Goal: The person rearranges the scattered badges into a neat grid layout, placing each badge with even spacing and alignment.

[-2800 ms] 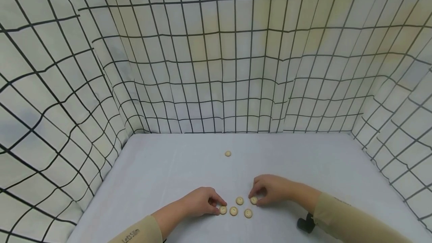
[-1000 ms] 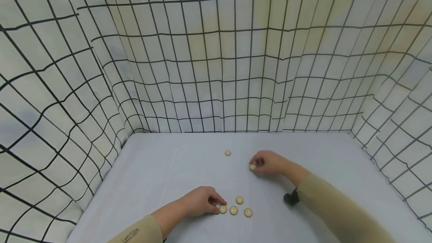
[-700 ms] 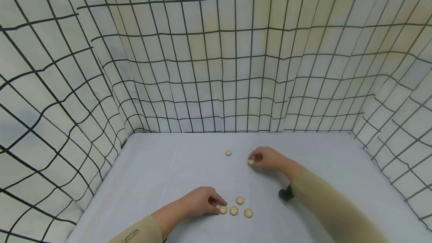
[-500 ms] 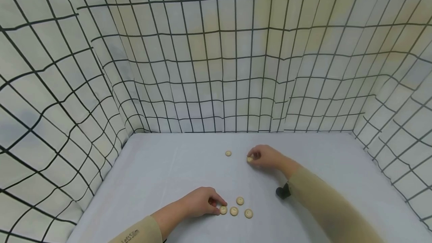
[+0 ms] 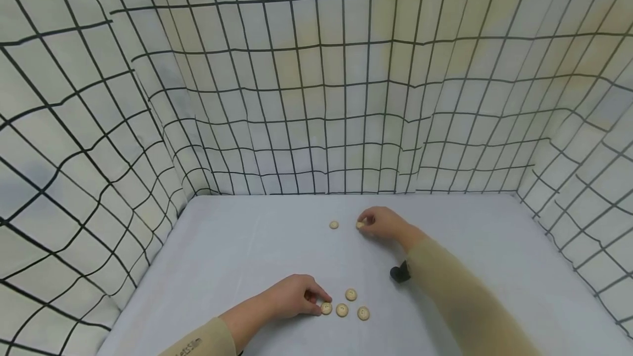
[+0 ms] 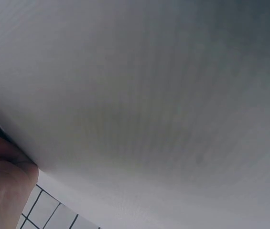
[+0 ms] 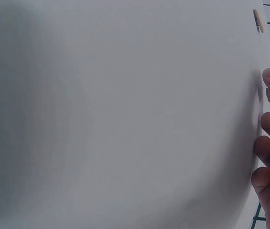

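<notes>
So I'm bringing a pinched button (image 5: 360,225) up from the near bunch (image 5: 342,310) with my right hand (image 5: 384,223), closing in beside the far button (image 5: 334,225), while my left hand (image 5: 295,295) is pinching the left button (image 5: 326,308) on the tabletop (image 5: 222,251), seemingly splitting the set.

Site appears to be a lab-like, enclosed booth. Evidence: white tabletop (image 5: 237,257) across the lower frame; pale backdrop (image 5: 352,98) with black grid lines at left, top and right; black wrist camera (image 5: 399,272), lower right of centre.
</notes>
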A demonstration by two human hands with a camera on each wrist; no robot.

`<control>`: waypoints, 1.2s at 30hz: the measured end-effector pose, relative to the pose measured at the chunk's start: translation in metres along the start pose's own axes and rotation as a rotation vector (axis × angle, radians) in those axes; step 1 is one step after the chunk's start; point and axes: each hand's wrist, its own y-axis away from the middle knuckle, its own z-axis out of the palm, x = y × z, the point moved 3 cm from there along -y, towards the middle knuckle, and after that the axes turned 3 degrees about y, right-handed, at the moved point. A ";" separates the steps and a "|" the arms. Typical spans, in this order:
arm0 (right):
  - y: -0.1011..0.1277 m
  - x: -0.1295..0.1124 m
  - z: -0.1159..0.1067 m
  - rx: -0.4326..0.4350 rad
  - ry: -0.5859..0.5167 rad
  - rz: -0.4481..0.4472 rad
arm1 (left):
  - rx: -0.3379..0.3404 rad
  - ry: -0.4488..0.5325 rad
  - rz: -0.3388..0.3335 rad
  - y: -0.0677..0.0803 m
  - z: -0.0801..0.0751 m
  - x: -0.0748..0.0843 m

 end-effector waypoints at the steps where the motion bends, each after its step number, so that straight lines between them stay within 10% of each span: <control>1: 0.000 -0.001 0.000 0.002 0.007 -0.001 | -0.001 0.000 -0.001 0.000 0.000 0.000; 36: -0.011 0.009 0.004 0.020 -0.005 0.043 | 0.007 0.011 0.016 0.000 0.001 0.002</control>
